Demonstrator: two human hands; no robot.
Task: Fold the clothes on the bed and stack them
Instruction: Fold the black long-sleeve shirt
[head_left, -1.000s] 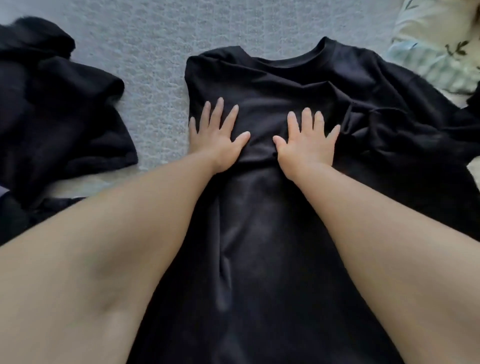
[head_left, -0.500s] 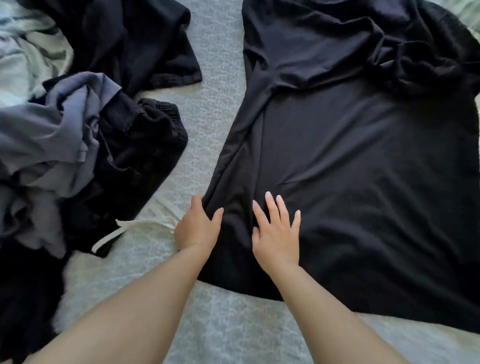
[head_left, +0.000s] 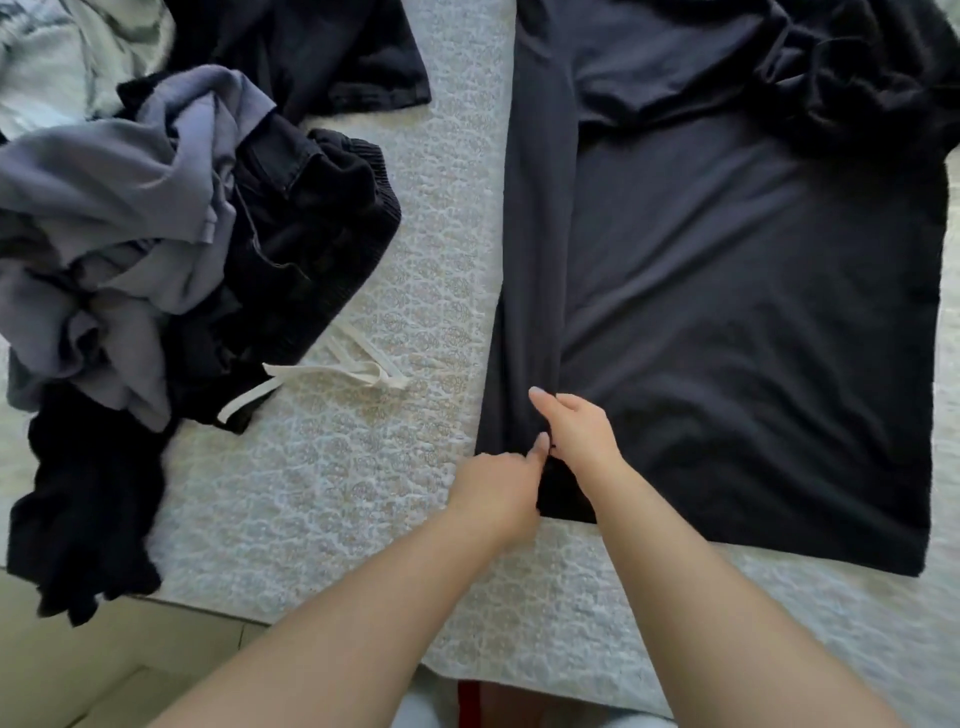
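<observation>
A: Starting at the left, what lay on the bed (head_left: 363, 467)?

B: A loose heap: a grey-blue garment (head_left: 104, 208) bunched over black clothes (head_left: 311, 218), with a white drawstring (head_left: 332, 371) trailing out onto the patterned cover. One black piece (head_left: 78, 519) hung over the bed's near edge, and another black garment (head_left: 322, 52) lay spread at the top.

A: And the left hand?

B: The left hand (head_left: 493, 488) sat at the near-left corner of the black T-shirt (head_left: 727, 312). Its fingers were curled, the thumb raised against the cloth; it seemed to pinch the hem, though the fingertips were hidden, so I could not be sure.

A: The right?

B: The right hand (head_left: 579, 431) was just beside it, touching it at the thumb. Its fingers were bent round the folded-in left strip of the shirt, gripping the fabric, with the forefinger stretched forward along the fold.

A: Where was the shirt itself?

B: Flat on the bed's right half, hem towards the person, its left side folded inward in a long strip. The far right sleeve was rumpled in a dark bunch (head_left: 857, 78).
</observation>
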